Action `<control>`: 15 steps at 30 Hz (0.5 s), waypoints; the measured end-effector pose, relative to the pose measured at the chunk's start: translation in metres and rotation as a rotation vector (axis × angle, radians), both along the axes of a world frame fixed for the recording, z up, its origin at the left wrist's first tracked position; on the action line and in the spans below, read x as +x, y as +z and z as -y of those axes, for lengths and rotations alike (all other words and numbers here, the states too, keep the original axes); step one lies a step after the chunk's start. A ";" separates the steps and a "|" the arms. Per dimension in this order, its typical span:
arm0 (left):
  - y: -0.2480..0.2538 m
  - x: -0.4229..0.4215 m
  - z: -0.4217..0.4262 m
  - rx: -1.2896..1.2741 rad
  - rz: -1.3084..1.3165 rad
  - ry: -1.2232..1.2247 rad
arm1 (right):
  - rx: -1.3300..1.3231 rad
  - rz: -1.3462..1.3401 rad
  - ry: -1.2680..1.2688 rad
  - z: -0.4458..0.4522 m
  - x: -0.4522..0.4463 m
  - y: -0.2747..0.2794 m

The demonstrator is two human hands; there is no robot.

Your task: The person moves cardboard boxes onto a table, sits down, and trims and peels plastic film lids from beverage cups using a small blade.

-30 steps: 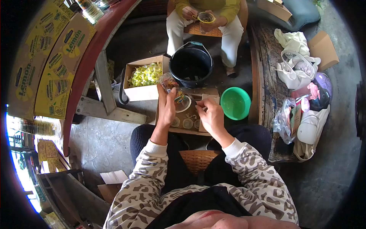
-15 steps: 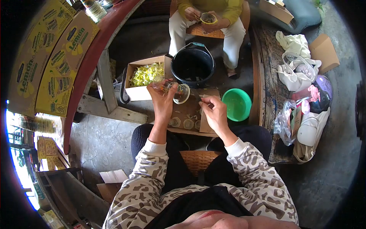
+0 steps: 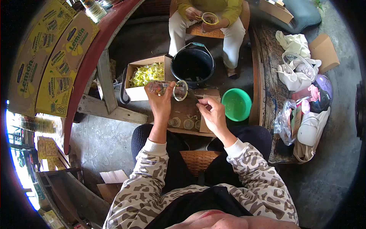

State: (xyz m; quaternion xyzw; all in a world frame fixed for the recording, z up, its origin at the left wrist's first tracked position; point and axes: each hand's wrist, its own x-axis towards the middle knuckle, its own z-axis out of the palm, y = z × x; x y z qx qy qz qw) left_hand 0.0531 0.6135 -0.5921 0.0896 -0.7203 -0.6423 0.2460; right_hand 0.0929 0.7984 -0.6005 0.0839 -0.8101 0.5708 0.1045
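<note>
My left hand [image 3: 161,101] is wrapped round a clear plastic cup [image 3: 179,91] with coloured print, tilted on its side with its pale rim facing right. My right hand [image 3: 211,110] is pinched on a thin dark item [image 3: 197,100], too small to name, just right of the cup's rim. Below both hands lies a cardboard tray [image 3: 183,110] with several small clear round pieces [image 3: 188,123] at its near edge. A carton [image 3: 138,93] of yellow-green wrappers [image 3: 146,75] stands behind my left hand.
A black bucket [image 3: 192,68] stands ahead, and a green basin [image 3: 236,105] to the right. Opposite, a seated person [image 3: 211,11] holds a yellow-rimmed cup [image 3: 210,18]. Lemon-printed cartons [image 3: 57,72] are at the left; bags [image 3: 301,76] lie on the bench at the right.
The cup in my left hand has turned from a downward slant to nearly level, its rim now facing right. My right hand has shifted slightly right and stays pinched.
</note>
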 end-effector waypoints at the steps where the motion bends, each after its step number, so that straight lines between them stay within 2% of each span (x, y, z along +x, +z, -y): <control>1: -0.004 -0.002 0.003 0.031 0.000 0.021 | -0.034 0.024 0.002 0.000 0.000 -0.001; 3: -0.007 -0.003 0.004 0.062 0.000 0.042 | -0.068 0.048 0.003 0.000 -0.001 -0.005; 5: -0.004 -0.002 0.004 0.461 0.107 -0.003 | -0.180 0.209 0.040 -0.001 -0.003 -0.010; 6: -0.003 -0.001 0.004 0.461 0.107 -0.004 | -0.180 0.209 0.039 -0.001 -0.004 -0.012; 8: -0.001 0.000 0.006 0.756 0.131 -0.080 | -0.422 0.355 0.089 0.000 -0.006 -0.016; 9: -0.005 -0.002 0.009 0.756 0.130 -0.080 | -0.422 0.355 0.089 0.000 -0.007 -0.015; 11: -0.018 -0.006 0.014 0.964 0.159 -0.092 | -0.432 0.373 0.108 -0.001 -0.007 -0.013; 15: -0.017 -0.006 0.011 1.020 0.160 -0.146 | -0.463 0.400 0.151 0.001 -0.003 -0.004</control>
